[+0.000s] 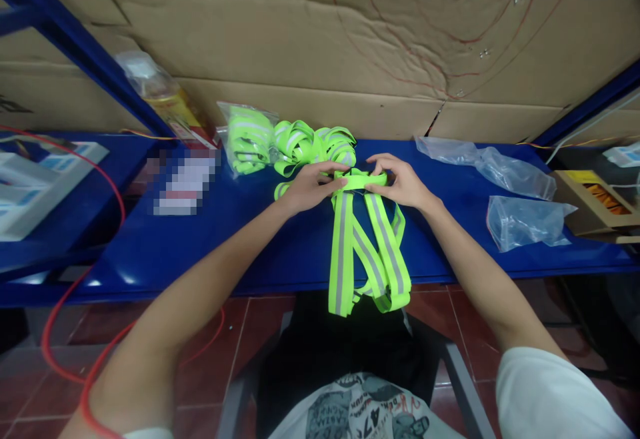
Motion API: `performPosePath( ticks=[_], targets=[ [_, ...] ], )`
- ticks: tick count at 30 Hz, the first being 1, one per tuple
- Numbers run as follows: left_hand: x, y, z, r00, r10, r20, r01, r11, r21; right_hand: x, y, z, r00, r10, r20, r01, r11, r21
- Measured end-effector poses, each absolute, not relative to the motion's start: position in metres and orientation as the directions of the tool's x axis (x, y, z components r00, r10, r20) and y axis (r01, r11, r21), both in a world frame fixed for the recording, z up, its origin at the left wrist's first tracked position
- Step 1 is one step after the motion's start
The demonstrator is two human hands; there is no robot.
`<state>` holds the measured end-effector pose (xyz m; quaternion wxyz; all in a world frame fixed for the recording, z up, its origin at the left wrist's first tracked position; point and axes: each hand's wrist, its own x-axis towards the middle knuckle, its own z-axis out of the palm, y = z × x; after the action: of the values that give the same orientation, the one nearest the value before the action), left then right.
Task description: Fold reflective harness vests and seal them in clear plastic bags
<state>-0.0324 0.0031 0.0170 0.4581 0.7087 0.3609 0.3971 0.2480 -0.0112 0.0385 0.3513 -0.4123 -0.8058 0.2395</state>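
A neon yellow-green reflective harness (pixel 343 252) with grey stripes hangs over the front edge of the blue table. My left hand (pixel 313 187) pinches the left end of its short cross strap, thumb and fingers closed. At the other end of that strap, my right hand (pixel 400 182) grips it between thumb and fingers. Long straps drop below both hands in loops. Right behind them lie rolled reflective straps (pixel 297 145) of the same colour. Another bundle sits in a clear plastic bag (pixel 249 137) to the left.
Crumpled clear bags (pixel 525 222) lie on the right of the blue table (pixel 200 252), near an open cardboard box (pixel 595 202). A bottle (pixel 165 95) stands at the back left. A red hose (pixel 50 325) curves along the left. Cardboard (pixel 300 32) forms the back wall.
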Motion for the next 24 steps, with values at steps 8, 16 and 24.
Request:
performPosePath(
  ticks=[8, 16, 24],
  targets=[
    [-0.029, -0.005, 0.015, 0.318, 0.813, 0.488, 0.238, -0.566, 0.789, 0.248, -0.011, 0.036, -0.394, 0.865, 0.31, 0.476, 0.481, -0.736],
    [-0.028, -0.01, 0.019, 0.394, 0.745, 0.538, 0.364, -0.664, 0.653, 0.244, -0.009, 0.034, -0.392, 0.821, 0.416, 0.578, 0.571, -0.583],
    [-0.038, -0.001, 0.021, 0.544, 0.66, 0.519, 0.542, -0.748, 0.383, 0.242, -0.013, 0.035, -0.337, 0.856, 0.392, 0.727, 0.502, -0.469]
  ],
)
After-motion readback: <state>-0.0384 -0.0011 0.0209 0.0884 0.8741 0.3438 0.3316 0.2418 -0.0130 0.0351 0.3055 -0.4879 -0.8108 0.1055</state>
